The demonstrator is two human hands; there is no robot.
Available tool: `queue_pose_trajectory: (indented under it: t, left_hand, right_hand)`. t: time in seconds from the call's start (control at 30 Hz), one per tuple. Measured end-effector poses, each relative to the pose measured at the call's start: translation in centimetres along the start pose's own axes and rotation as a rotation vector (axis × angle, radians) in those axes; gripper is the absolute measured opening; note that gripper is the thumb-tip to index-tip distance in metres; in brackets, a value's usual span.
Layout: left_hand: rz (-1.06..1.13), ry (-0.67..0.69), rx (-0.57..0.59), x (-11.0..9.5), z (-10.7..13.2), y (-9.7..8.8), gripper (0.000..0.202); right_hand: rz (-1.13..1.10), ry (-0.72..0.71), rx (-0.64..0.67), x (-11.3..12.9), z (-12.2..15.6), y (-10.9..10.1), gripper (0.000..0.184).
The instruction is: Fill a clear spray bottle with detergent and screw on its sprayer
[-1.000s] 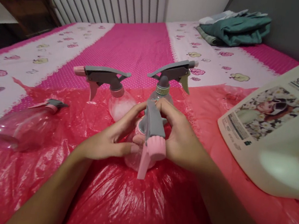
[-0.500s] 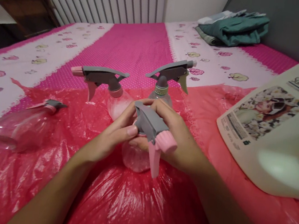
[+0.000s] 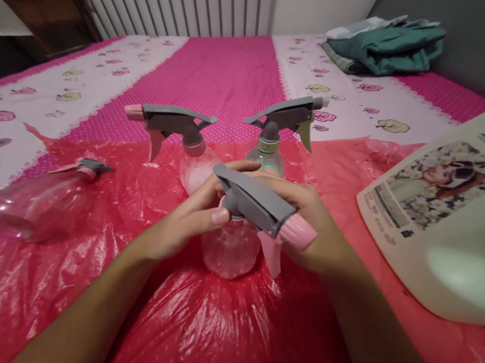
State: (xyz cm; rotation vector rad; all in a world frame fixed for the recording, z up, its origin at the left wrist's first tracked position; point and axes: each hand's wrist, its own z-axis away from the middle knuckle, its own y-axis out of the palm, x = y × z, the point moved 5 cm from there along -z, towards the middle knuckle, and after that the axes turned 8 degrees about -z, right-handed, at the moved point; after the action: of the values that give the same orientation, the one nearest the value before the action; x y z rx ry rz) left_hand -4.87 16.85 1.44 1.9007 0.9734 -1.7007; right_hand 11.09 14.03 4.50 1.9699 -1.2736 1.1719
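Note:
A clear spray bottle (image 3: pixel 229 254) stands upright on the red plastic sheet, close in front of me. Its grey trigger head (image 3: pixel 260 200) has a pink nozzle and pink trigger, pointing right and toward me. My left hand (image 3: pixel 191 216) is closed on the bottle's neck, thumb at the collar under the head. Behind and right of the head, my right hand (image 3: pixel 315 221) curls around it; most of its fingers are hidden. Just beyond stand a pink-nozzled spray bottle (image 3: pixel 191 166) and another spray bottle with a pale green trigger (image 3: pixel 268 146).
At the left another clear spray bottle (image 3: pixel 36 205) lies on its side. A big pale jug (image 3: pixel 430 248) with a picture label stands at the right. The red plastic sheet (image 3: pixel 198 342) covers the near part of the pink bedspread (image 3: pixel 225 72). Folded green cloth (image 3: pixel 389 46) lies far right.
The trigger head has turned so its nozzle and trigger swing to the right. My right hand has shifted right with it, while the left thumb stays at the collar. The view has shifted slightly.

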Motion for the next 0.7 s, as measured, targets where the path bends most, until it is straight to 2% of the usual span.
queue_pose_trajectory:
  t: [0.47,0.6,0.7]
  left_hand:
    - [-0.001,0.027,0.015,0.52,0.01,-0.03,0.072]
    - [0.001,0.035,0.032,0.65,-0.06,0.00,0.078]
    - [-0.037,0.011,0.017,0.72,-0.26,0.01,0.073]
  right_hand:
    - [0.043,-0.044,-0.019,0.01,-0.03,0.18,0.027]
    - [0.047,-0.033,-0.025,-0.05,-0.09,0.22,0.023]
    - [0.042,0.004,-0.063,-0.24,-0.13,0.03,0.017]
